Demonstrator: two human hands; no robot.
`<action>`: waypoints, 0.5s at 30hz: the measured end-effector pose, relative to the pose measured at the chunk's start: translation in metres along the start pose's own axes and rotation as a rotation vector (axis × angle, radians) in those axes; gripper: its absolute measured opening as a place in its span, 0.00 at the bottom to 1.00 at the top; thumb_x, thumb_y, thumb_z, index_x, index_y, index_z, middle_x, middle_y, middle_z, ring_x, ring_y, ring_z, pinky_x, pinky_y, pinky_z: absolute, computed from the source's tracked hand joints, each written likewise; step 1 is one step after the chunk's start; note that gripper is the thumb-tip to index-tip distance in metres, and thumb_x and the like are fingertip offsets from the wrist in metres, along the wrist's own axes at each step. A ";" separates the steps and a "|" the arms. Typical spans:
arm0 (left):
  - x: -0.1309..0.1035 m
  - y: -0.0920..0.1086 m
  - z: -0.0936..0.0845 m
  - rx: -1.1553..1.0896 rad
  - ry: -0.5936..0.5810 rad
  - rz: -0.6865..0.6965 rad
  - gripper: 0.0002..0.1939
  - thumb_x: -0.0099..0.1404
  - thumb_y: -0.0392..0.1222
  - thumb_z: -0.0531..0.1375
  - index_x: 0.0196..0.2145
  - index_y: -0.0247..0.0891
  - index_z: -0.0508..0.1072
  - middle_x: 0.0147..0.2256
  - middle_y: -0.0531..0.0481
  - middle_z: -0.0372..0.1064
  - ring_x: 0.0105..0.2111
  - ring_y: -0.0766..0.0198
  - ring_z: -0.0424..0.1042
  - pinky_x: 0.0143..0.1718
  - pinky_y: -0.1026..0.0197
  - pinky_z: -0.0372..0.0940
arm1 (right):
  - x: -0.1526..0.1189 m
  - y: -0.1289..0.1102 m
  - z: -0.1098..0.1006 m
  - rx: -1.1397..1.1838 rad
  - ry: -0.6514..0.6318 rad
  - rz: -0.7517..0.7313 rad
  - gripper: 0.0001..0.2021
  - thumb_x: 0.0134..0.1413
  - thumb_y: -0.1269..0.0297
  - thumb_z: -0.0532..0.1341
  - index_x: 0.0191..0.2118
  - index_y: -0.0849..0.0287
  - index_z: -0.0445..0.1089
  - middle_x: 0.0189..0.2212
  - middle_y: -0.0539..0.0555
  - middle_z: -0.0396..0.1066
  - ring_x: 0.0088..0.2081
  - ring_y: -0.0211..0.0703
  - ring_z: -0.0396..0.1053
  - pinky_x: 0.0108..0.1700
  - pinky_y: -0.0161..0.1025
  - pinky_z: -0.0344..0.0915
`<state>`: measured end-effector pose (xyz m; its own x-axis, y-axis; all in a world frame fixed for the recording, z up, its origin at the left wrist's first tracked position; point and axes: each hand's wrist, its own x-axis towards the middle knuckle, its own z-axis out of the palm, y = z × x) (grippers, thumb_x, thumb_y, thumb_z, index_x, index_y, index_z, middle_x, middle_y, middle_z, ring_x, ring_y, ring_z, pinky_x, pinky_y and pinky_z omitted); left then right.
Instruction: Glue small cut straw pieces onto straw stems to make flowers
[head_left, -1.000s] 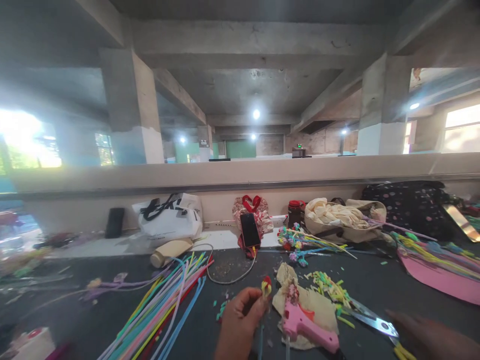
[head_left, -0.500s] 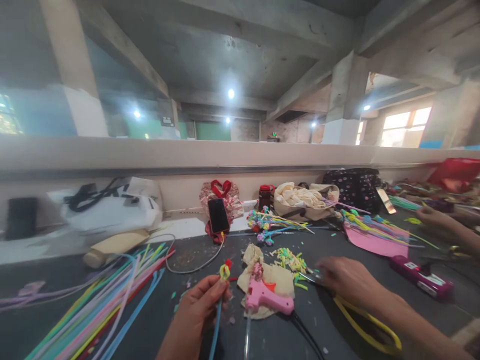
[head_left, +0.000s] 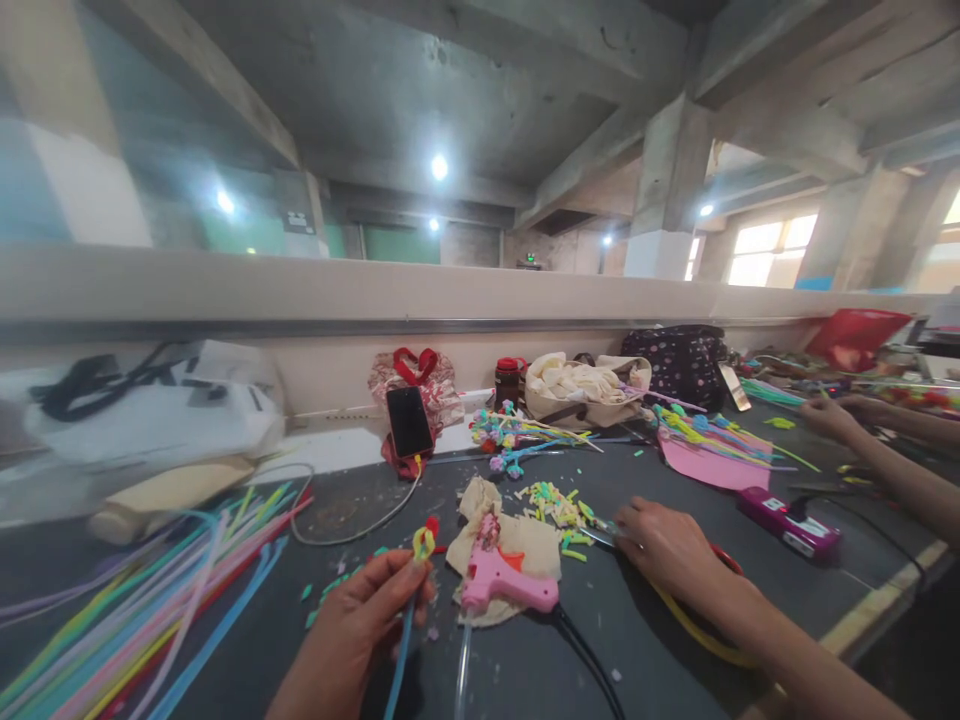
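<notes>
My left hand point(head_left: 367, 610) pinches a blue pipe cleaner point(head_left: 403, 650) upright between thumb and fingers. A small yellow loop with a red tip point(head_left: 424, 541) sits at its top. To the right, my right hand point(head_left: 667, 540) is curled low over the table around a pair of scissors; the silver blades point(head_left: 598, 533) stick out to its left, and much of the tool is hidden. Between my hands a pink glue gun point(head_left: 510, 585) lies on a crumpled cream cloth point(head_left: 541, 545). Short cut yellow and green pieces point(head_left: 555, 503) are heaped near the blade tips.
Long coloured pipe cleaners point(head_left: 172, 600) lie at left. Behind are a phone point(head_left: 409, 422) on a cable, finished flower stems point(head_left: 510, 430) and a cloth bag point(head_left: 585, 385). A purple power strip point(head_left: 787, 522) lies at right, near another person's hands point(head_left: 829, 415).
The camera view has turned to the right, so most things appear further left. My right hand looks sharper and more closed over the scissors. My left hand keeps its pinch on the blue pipe cleaner.
</notes>
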<state>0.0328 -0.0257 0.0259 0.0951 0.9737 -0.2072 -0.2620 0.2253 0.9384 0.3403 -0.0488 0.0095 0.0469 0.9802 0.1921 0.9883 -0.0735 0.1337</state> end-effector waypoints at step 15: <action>0.005 -0.006 -0.003 0.069 -0.041 -0.013 0.11 0.45 0.44 0.64 0.25 0.37 0.70 0.20 0.53 0.69 0.19 0.70 0.65 0.17 0.71 0.59 | 0.067 -0.030 0.009 0.171 -0.018 -0.106 0.11 0.48 0.66 0.53 0.35 0.53 0.71 0.34 0.53 0.71 0.35 0.42 0.68 0.29 0.32 0.53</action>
<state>0.0320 -0.0223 0.0180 0.1376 0.9680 -0.2097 -0.1936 0.2340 0.9528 0.3153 0.0211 0.0093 -0.0579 0.9841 0.1679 0.9980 0.0613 -0.0152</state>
